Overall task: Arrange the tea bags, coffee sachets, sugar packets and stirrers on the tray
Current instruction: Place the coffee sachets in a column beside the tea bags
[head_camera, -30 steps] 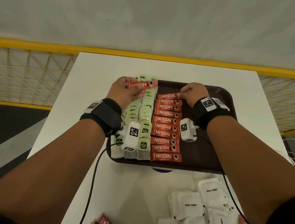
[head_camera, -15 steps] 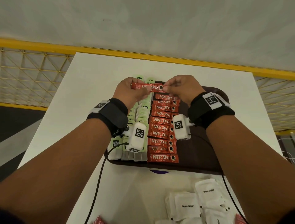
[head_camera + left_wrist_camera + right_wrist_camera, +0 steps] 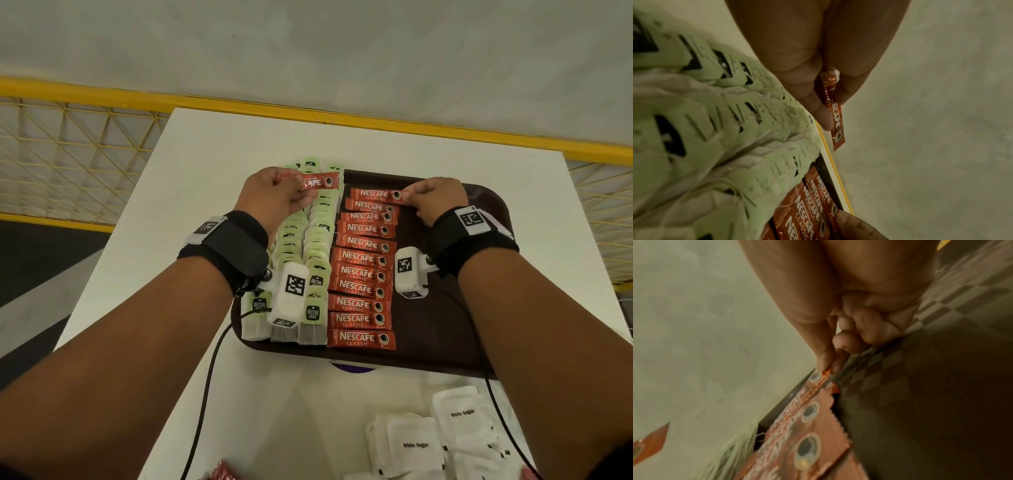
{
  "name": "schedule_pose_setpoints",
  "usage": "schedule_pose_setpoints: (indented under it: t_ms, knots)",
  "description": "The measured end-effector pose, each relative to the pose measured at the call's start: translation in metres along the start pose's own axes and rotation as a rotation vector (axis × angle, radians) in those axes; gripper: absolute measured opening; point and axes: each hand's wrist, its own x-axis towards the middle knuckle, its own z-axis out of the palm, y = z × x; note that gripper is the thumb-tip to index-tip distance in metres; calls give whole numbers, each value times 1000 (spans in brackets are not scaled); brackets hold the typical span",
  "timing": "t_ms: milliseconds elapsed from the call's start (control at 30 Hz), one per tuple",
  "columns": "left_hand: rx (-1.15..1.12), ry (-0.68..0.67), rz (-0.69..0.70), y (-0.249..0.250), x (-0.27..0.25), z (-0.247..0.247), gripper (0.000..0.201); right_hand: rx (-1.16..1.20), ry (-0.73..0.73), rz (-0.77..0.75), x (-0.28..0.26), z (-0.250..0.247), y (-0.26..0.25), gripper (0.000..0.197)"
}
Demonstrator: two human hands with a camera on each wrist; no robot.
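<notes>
A dark brown tray (image 3: 479, 308) lies on the white table (image 3: 239, 144). Rows of green-tagged tea bags (image 3: 318, 246) fill its left side. Beside them runs a column of red Nescafe sachets (image 3: 363, 274). My left hand (image 3: 274, 202) hovers over the far tea bags and pinches a spare red sachet (image 3: 317, 181), seen edge-on in the left wrist view (image 3: 835, 123). My right hand (image 3: 435, 200) pinches the right end of the farthest sachet (image 3: 375, 195) in the column, its fingertips (image 3: 826, 366) low against the tray. No stirrers are in view.
White sugar packets (image 3: 416, 445) lie in a loose pile on the table's near right. More red sachets (image 3: 222, 472) peek in at the bottom edge. A yellow mesh railing (image 3: 85, 137) borders the table's left and far sides. The tray's right half is bare.
My right hand reached across to the left hand, took one sachet from it, and has brought it down at the far end of the column. The left hand still holds a sachet.
</notes>
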Motion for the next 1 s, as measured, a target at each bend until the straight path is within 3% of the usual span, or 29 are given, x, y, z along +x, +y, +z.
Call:
schedule_pose_setpoints:
  t_ms: [100,233,400,500,633,733,867,1000]
  knots:
    - [-25,-23,-26,2,-1,3,14,-29,6,-15,-1,1,-5,10]
    - [28,-50,-29,2,-2,9,16,-75,105,-114,-11,-4,-21,27]
    - [70,-74,-19,-1,-3,20,14,279,-321,-160,-37,-6,-48,21]
    - [68,-89,-20,-3,-4,23,14,363,-306,-153,-39,-5,-47,8]
    - [90,-136,-16,-3,-5,24,16,498,-330,-84,-37,-4,-37,15]
    - [100,-162,-16,-2,-8,26,17,548,-390,-66,-40,2,-39,9]
    - [153,-158,-1,0,-10,24,23,578,-235,-5,-31,4,-32,7]
    - [140,-111,-1,3,-11,14,12,500,-84,141,-12,1,-14,8]
